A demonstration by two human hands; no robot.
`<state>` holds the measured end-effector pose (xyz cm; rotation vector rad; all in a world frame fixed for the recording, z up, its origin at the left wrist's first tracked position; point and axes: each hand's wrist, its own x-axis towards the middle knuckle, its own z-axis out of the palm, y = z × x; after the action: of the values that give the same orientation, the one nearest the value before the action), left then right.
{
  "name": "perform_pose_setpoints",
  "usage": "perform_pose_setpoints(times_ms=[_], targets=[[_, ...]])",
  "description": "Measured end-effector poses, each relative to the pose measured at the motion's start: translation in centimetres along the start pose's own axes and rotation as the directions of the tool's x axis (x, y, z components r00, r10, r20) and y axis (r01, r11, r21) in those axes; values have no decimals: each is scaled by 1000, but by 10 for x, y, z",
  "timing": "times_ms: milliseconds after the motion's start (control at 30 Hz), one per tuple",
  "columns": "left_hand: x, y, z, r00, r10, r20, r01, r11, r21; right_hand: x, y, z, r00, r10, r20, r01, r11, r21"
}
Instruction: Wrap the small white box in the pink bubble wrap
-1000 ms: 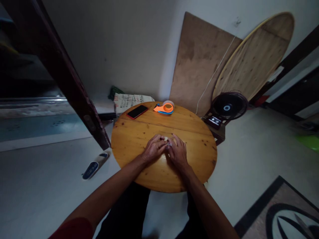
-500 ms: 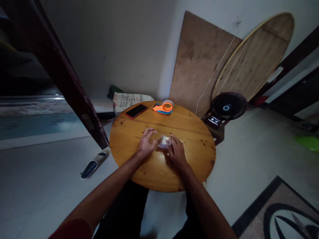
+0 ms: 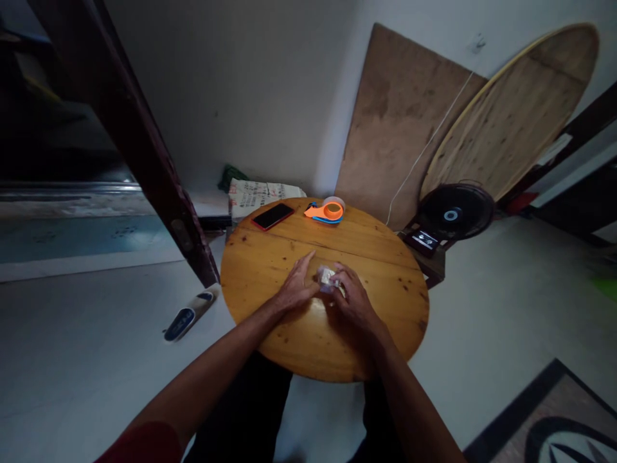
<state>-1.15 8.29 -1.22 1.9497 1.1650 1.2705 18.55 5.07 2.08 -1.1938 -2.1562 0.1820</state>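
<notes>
A small, whitish, shiny packet wrapped in clear plastic (image 3: 326, 279) is over the middle of the round wooden table (image 3: 270, 257). My right hand (image 3: 355, 294) grips its right side between thumb and fingers. To the left of the packet is my left hand (image 3: 297, 287), its fingers stretched out and its thumb close to the packet's lower left edge. Whether that thumb touches the plastic I cannot tell. What the packet holds is too blurred to make out.
Toward the table's far edge lie a red-edged phone (image 3: 272, 217) and an orange and blue tape dispenser (image 3: 328, 211). A dark round fan (image 3: 451, 212) stands beyond the right edge. Boards (image 3: 405, 109) lean on the wall, and a slipper (image 3: 186, 318) is on the floor at left.
My left hand's fingers have straightened from a curled pose and the thumb has come nearer the packet. My right hand still holds it. The whole view has shifted slightly.
</notes>
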Motion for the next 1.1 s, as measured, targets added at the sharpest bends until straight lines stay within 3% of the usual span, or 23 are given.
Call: perform_pose_setpoints(times_ms=[167,400,600,800,1100], targets=[[-2,3,6,985,-106,138,138,961,-239,5,0,-9,996,-24,80,19,998,66],[1,15,9,980,-130,153,176,925,-338,8,6,-8,997,-32,72,23,993,118],[5,7,9,993,-88,82,104,969,-223,32,27,-14,999,-43,-7,43,990,138],[3,1,11,995,-77,58,83,991,-105,45,54,-4,996,91,-25,-82,966,244],[4,-2,16,995,-83,60,85,996,-27,41,53,-5,990,122,-74,-104,972,211]])
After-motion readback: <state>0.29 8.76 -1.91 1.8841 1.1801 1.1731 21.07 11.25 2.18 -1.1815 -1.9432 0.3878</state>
